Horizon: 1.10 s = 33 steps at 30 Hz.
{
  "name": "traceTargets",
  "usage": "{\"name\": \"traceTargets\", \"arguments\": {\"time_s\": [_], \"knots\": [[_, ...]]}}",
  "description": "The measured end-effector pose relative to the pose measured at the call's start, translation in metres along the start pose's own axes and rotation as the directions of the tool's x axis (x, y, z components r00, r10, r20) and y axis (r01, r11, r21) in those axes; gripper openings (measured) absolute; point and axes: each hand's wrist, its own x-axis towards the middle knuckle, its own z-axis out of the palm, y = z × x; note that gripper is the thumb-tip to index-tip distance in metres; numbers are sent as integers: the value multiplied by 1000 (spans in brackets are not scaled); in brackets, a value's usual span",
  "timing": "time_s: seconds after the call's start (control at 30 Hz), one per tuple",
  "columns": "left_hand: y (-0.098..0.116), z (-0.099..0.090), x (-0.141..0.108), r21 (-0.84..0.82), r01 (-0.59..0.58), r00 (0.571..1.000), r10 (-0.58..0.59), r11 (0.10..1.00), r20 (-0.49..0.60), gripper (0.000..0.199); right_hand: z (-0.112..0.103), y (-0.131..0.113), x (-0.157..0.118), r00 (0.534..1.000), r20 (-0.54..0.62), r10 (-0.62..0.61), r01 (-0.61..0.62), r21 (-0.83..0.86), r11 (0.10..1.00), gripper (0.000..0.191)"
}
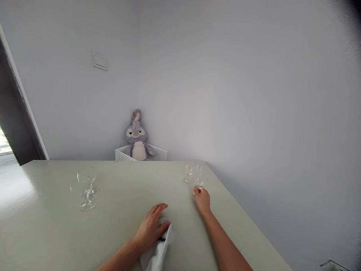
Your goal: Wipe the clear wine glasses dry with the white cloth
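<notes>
Near the right edge of the table, my right hand is closed on the stem of a clear glass. Just behind it stand two more stemmed glasses, one at the left and one at the right. My left hand rests over a white cloth at the front middle, its thumb and fingers curved round the cloth's upper end. Two larger stemmed glasses, a front one and one behind it, stand upright on the left, away from both hands.
The pale green table reaches a grey wall at the right. Beyond its far edge, a plush toy sits in a white perforated basket. A light switch is on the wall, and a dark door frame stands far left.
</notes>
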Motion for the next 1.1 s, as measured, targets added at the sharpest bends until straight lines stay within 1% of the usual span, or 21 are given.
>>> {"name": "traceTargets", "arguments": {"time_s": [0.07,0.23,0.43,0.53,0.6,0.67,0.73,0.8,0.83,0.87,0.9,0.97,1.0,1.03,1.07,1.1], "knots": [[-1,1,0,8,-5,1000,5,1000,4,46,-1,5,7,1000,-2,31,-31,-20,999,31],[-2,1,0,24,-33,999,32,999,29,34,-3,15,26,996,-14,86,-86,-54,995,30],[0,-1,-1,20,-40,999,40,999,24,29,-5,9,35,992,-26,126,-127,-42,991,26],[2,-2,-1,0,-31,999,31,1000,28,30,-10,5,30,988,-11,151,-151,1,989,28],[2,-3,0,-35,-17,999,18,999,27,30,-16,3,22,986,5,168,-168,39,985,36],[1,-4,1,-102,4,1000,-3,995,14,29,-22,0,8,983,29,179,-181,76,981,42],[-2,-3,3,-198,53,998,-58,979,-20,29,-28,-10,-14,982,75,171,-179,103,978,39],[-6,-1,5,-307,124,986,-151,944,-65,28,-33,-29,-43,984,162,77,-98,123,988,31],[-8,0,7,-358,156,976,-198,921,-85,27,-34,-43,-60,975,224,-19,-11,130,991,27],[-9,0,8,-402,177,966,-237,898,-103,26,-35,-58,-76,949,278,-151,113,148,983,25],[-10,1,10,-442,186,958,-263,878,-119,25,-35,-74,-92,904,328,-275,235,157,959,24],[-10,-1,13,-504,184,940,-301,844,-162,23,-35,-104,-117,783,419,-459,463,99,881,25],[-8,-4,15,-530,182,926,-326,828,-192,22,-35,-115,-125,747,441,-498,550,11,835,26],[-6,-8,15,-556,185,906,-360,810,-223,21,-35,-123,-129,729,463,-504,606,-94,790,29],[-2,-13,15,-586,190,882,-399,788,-251,20,-34,-127,-131,735,482,-476,625,-210,752,32],[1,-20,13,-620,195,855,-441,760,-271,19,-34,-128,-129,754,502,-423,614,-311,725,37]]}}
